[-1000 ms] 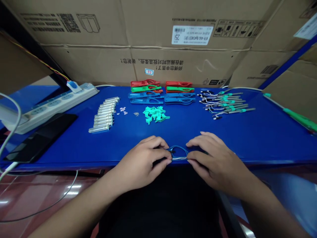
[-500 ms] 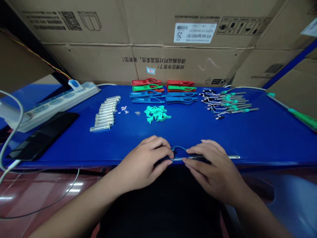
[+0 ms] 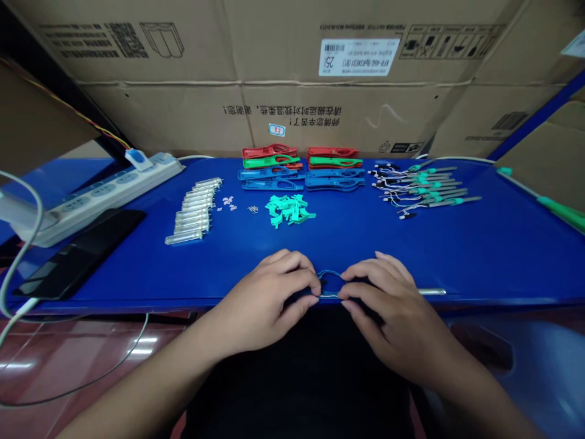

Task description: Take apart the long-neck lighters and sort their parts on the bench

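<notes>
At the table's near edge, my left hand (image 3: pixel 274 292) and my right hand (image 3: pixel 386 299) pinch a thin blue wire loop (image 3: pixel 329 275) between their fingertips. A thin metal rod (image 3: pixel 432 291) sticks out to the right from under my right hand, its other end hidden by the fingers. Farther off lie rows of transparent tubes (image 3: pixel 192 213), a heap of teal plastic pieces (image 3: pixel 287 210), stacked red, green and blue plastic handles (image 3: pixel 269 175), and a row of wired probes with teal collars (image 3: pixel 425 189).
A white power strip (image 3: pixel 105 192) and a black tablet or phone (image 3: pixel 77 253) lie at the left of the blue table (image 3: pixel 503 256). Cardboard boxes (image 3: pixel 274 79) form the back wall. A green-handled tool (image 3: pixel 562 213) lies at the far right.
My right hand has shifted down toward the near edge, and the metal rod has come into view beyond it. The wire loop stays between my fingertips.
</notes>
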Demonstrator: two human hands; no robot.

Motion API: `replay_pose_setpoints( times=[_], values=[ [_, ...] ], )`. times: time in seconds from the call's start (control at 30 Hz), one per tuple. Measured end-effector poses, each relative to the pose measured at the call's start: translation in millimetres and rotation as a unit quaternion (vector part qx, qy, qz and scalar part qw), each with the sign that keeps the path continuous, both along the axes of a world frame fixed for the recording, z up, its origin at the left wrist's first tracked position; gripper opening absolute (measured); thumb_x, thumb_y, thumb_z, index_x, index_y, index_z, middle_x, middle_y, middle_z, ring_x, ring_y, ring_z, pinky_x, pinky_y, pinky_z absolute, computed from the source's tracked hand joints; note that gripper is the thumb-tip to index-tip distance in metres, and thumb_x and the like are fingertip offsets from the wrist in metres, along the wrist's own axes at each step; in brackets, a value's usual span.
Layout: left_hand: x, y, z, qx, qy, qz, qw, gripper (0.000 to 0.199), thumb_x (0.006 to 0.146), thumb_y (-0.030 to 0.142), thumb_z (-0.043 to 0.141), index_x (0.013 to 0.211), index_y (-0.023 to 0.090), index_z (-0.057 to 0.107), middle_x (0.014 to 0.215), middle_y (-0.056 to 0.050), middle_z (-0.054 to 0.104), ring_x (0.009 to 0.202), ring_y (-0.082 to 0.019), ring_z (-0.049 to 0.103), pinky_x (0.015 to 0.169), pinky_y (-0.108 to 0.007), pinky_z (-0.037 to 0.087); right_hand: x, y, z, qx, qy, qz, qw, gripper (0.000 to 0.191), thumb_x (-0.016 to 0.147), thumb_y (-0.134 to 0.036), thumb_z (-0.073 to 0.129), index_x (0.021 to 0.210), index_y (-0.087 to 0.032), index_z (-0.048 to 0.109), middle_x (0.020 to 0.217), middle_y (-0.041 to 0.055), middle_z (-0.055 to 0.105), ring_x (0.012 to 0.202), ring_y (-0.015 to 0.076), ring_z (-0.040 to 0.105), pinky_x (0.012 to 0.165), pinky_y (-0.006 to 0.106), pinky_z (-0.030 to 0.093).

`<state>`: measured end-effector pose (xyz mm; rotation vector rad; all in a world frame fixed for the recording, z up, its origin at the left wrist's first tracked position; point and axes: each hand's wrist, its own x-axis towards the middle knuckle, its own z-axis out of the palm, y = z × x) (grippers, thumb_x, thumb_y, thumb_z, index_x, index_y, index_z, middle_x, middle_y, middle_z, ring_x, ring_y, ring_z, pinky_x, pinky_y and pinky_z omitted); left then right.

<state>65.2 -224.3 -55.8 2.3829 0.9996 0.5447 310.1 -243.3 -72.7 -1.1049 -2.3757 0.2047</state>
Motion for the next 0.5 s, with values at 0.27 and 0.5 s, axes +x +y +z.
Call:
replay_pose_setpoints(
  times=[0.27, 0.5],
  values=[
    [0.3, -2.2, -3.3, 0.034, 0.009, 0.001, 0.999, 0.017, 0.100, 0.025, 0.051, 0.103, 0.023, 0.067, 0.110, -0.005, 0.060, 0.102, -0.019, 0.055, 0.093, -0.038, 0.044, -3.8, -3.8, 6.1, 0.069, -0.049, -0.014, 0.996, 0.015, 0.094, -0.019, 0.055, 0.095, -0.023, 0.070, 0.100, 0.0037, 0.066, 0.103, 0.0212, 0.061, 0.115, 0.056, 0.030],
    [-1.8, -4.6, -5.1, 0.069, 0.007, 0.010, 0.998, 0.016, 0.098, 0.025, 0.055, 0.101, 0.023, 0.071, 0.114, -0.005, 0.065, 0.104, -0.021, 0.059, 0.093, -0.038, 0.046, -5.4, -3.0, 5.4, 0.082, -0.034, -0.017, 0.996, 0.015, 0.093, -0.021, 0.057, 0.094, -0.024, 0.071, 0.099, 0.0045, 0.066, 0.101, 0.0212, 0.062, 0.112, 0.056, 0.035]
  ],
)
